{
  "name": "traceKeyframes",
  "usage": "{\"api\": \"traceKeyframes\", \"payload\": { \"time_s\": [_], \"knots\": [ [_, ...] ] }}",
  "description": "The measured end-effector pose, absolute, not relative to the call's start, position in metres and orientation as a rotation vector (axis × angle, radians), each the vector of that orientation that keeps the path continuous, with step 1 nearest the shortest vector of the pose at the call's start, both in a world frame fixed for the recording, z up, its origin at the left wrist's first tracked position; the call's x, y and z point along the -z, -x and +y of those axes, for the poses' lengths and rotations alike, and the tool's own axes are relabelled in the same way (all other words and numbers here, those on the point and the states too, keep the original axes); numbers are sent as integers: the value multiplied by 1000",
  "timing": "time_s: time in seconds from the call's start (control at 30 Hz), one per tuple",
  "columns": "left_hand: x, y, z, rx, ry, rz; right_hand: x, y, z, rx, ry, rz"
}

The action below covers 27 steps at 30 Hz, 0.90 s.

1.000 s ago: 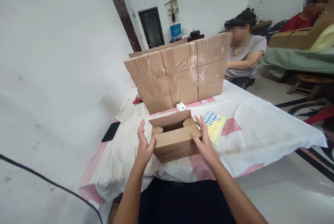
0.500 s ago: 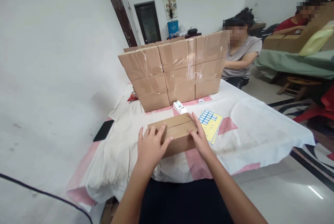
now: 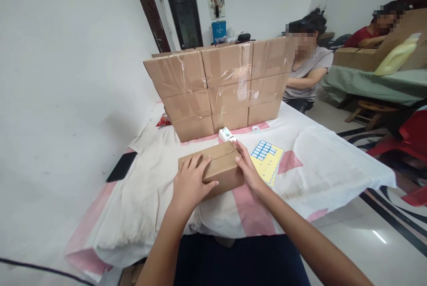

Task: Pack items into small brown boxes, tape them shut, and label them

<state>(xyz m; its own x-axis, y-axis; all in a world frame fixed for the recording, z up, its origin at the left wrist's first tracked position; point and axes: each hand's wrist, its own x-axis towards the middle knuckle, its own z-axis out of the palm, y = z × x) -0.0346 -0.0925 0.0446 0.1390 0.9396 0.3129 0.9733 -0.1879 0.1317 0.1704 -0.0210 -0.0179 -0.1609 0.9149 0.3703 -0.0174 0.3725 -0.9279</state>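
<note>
A closed brown cardboard box (image 3: 222, 166) lies on the cloth-covered table in front of me, a seam running along its top. My left hand (image 3: 191, 179) rests over its left end, fingers spread on the top and thumb against the front side. At the right end, my right hand (image 3: 247, 168) presses its fingers and thumb against the edge. Both hands steady the box between them. Just behind it sits a small white device (image 3: 227, 134) with a little screen. To its right lies a yellow sheet (image 3: 268, 166) with a blue grid drawn on it.
A wall of taped cardboard boxes (image 3: 227, 88) stands across the table's back. A tape roll (image 3: 256, 129), a black tablet-like slab (image 3: 122, 167) and a red packet (image 3: 163, 120) lie about. One person (image 3: 312, 63) sits behind the table, another (image 3: 367, 34) at a green-covered table.
The box and both hands have shifted slightly left, away from the yellow sheet. My right hand now sits more against the box's end. The view has turned a little.
</note>
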Motion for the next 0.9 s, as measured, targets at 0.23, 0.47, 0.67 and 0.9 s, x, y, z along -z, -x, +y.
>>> {"api": "traceKeyframes", "payload": {
  "time_s": [0.23,0.47,0.67,0.9],
  "knots": [
    [-38,51,-77,497,2284,-1835,17,-187,91,-1009,1251,-1411],
    [-34,67,-70,489,2281,-1841,25,-174,167,-1131,1494,-1311],
    [-26,77,-73,489,2215,-1796,22,-161,174,-1267,1543,-1281],
    [-17,74,-71,485,2116,-1744,26,-156,174,-1489,1506,-1077]
  ]
}}
